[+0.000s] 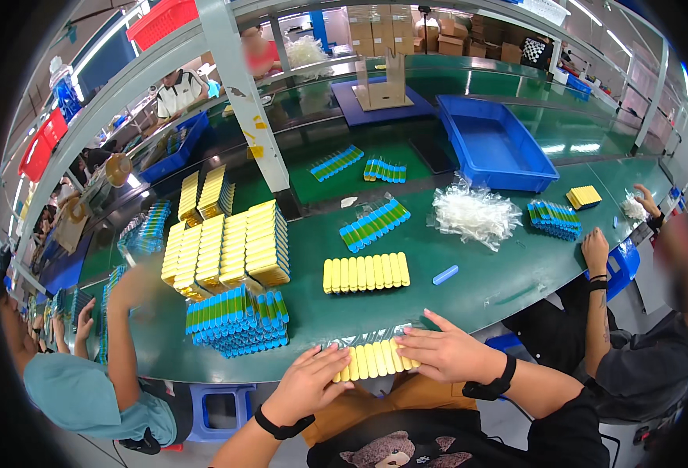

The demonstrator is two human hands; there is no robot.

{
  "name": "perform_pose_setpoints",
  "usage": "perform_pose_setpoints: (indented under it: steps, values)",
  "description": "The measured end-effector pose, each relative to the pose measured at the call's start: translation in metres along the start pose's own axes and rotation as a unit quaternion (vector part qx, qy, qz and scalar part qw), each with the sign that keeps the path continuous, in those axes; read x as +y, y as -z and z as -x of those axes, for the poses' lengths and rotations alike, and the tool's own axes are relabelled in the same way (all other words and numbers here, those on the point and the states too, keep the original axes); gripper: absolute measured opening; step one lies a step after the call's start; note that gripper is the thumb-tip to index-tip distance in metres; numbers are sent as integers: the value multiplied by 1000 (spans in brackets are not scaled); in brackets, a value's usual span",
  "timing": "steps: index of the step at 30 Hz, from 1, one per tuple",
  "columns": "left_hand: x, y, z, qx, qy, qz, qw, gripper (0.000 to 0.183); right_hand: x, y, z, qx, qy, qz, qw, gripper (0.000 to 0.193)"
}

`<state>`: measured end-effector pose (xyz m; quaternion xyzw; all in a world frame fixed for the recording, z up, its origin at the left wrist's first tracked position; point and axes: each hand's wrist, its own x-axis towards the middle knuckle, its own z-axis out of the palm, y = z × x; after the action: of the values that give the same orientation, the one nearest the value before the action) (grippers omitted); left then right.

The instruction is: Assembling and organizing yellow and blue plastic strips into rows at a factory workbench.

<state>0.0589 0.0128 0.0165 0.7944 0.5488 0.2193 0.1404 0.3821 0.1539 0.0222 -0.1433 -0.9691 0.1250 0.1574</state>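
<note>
1. Two hands press flat on a row of yellow tubes (371,359) in clear film at the green surface's (469,292) near edge: left hand (310,382) and right hand (445,351), fingers spread, gripping nothing.
2. Beyond that row lies a bare yellow row (366,273); left of it, blue-green stacks (237,320).

A blue tray (494,148), a clear wrapper heap (475,212) and a loose blue tube (444,274) lie on the green table (500,273)
</note>
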Motion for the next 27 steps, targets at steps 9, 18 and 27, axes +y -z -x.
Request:
perform_pose_setpoints:
  steps: [9,18,27]
  values:
    - [76,-33,-93,9,-18,-39,999,68,89,23,-27,182,-183,36,965,33]
    - [33,10,-20,8,75,-83,994,70,89,29,-18,24,-326,-107,939,24]
    - [40,4,-34,82,19,-15,996,67,64,36,-7,113,-279,-35,953,29]
